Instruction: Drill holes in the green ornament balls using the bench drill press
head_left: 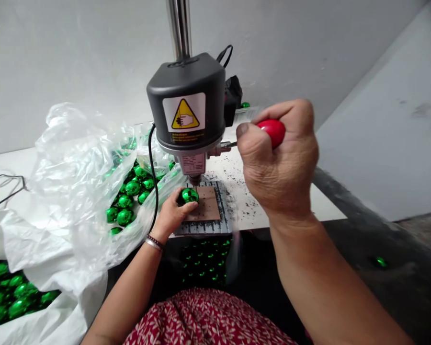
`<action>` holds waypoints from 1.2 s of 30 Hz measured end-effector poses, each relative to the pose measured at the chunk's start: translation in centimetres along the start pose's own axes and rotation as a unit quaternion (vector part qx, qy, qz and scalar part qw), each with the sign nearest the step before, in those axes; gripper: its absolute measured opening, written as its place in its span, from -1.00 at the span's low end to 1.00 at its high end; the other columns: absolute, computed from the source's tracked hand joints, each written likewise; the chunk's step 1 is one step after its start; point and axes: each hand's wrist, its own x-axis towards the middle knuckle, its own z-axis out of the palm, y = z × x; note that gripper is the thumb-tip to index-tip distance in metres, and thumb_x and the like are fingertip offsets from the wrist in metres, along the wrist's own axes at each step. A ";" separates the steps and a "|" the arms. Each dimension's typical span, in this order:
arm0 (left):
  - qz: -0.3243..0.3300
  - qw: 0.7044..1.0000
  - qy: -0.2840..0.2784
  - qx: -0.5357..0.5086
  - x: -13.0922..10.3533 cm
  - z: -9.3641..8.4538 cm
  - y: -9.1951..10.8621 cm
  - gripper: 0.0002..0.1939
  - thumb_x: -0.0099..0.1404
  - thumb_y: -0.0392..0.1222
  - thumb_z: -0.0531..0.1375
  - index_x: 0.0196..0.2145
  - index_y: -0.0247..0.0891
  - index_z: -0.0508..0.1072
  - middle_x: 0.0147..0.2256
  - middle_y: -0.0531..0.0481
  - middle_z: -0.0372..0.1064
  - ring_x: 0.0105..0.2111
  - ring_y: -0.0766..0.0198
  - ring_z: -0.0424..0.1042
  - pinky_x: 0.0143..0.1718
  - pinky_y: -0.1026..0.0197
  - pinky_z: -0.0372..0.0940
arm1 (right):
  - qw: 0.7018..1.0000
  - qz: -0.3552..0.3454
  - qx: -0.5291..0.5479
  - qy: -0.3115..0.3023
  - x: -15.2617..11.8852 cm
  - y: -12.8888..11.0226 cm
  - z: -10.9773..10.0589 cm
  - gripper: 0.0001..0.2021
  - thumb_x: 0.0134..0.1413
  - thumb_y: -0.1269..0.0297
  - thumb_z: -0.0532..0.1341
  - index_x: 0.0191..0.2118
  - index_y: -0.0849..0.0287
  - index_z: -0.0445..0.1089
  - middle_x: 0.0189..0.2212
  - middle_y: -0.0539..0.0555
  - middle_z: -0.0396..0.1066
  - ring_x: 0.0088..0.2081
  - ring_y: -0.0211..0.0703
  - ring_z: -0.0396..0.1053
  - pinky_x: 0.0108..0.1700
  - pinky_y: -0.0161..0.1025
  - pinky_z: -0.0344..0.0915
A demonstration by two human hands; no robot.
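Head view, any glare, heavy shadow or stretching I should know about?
Head view: bright highlights on the shiny green balls and chrome column; deep shadow under the white table; the right hand looms larger than the left hand, likely from closeness and a wide lens.

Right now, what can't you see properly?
- Head view: much of the red knob, wrapped by the right fingers.
- Head view: part of the green ball, behind the left fingers.
- Head view: metal column's top, cut off by the upper edge.
- Head view: print on the lower label, too small.
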 end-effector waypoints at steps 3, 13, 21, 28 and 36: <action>0.000 1.000 -0.014 0.013 0.0 0.3 0.2 -0.53 0.16 -0.12 0.39 0.04 -0.23 0.54 -0.10 -0.06 0.59 -0.04 0.02 0.53 0.11 0.01 0.37 | 1.000 -0.001 -0.007 -0.003 0.0 -0.1 -0.1 -0.74 0.35 0.02 0.07 -0.20 0.12 0.21 -0.28 0.01 0.23 -0.21 -0.37 0.33 -0.22 -0.36 0.38; 0.080 0.989 -0.015 0.122 0.5 1.5 -0.2 -0.34 0.08 -0.23 0.47 0.16 -0.21 0.52 0.20 -0.21 0.50 0.21 -0.15 0.44 0.34 -0.14 0.24 | 1.000 -0.002 0.013 0.012 0.0 -0.4 -0.2 -0.76 0.31 0.05 0.13 -0.24 0.13 0.21 -0.33 -0.02 0.24 -0.34 -0.42 0.23 -0.29 -0.40 0.33; 0.083 0.990 -0.034 0.111 0.0 1.7 0.2 -0.49 0.26 -0.14 0.39 0.16 -0.20 0.52 0.10 -0.13 0.57 0.12 -0.03 0.52 0.24 -0.01 0.36 | 0.998 -0.031 0.035 0.035 -0.1 -0.1 0.0 -0.77 0.28 0.12 0.17 -0.27 0.17 0.21 -0.38 -0.07 0.24 -0.40 -0.48 0.16 -0.35 -0.46 0.26; 0.046 0.988 -0.018 0.149 -0.2 2.3 0.5 -0.47 0.25 -0.10 0.41 0.16 -0.21 0.52 -0.02 -0.15 0.62 0.02 -0.06 0.57 0.13 -0.03 0.41 | 0.998 -0.033 0.025 0.048 -0.2 0.2 0.1 -0.79 0.26 0.13 0.19 -0.25 0.17 0.25 -0.37 -0.07 0.31 -0.41 -0.48 0.18 -0.37 -0.45 0.22; 0.056 0.987 -0.016 0.147 -0.4 2.6 0.1 -0.48 0.29 -0.06 0.38 0.17 -0.22 0.50 -0.05 -0.16 0.61 -0.03 -0.06 0.55 0.06 -0.02 0.41 | 0.998 -0.052 -0.021 0.043 -1.3 0.4 -0.6 -0.80 0.21 0.15 0.18 -0.32 0.17 0.24 -0.48 -0.08 0.24 -0.47 -0.48 0.14 -0.39 -0.44 0.18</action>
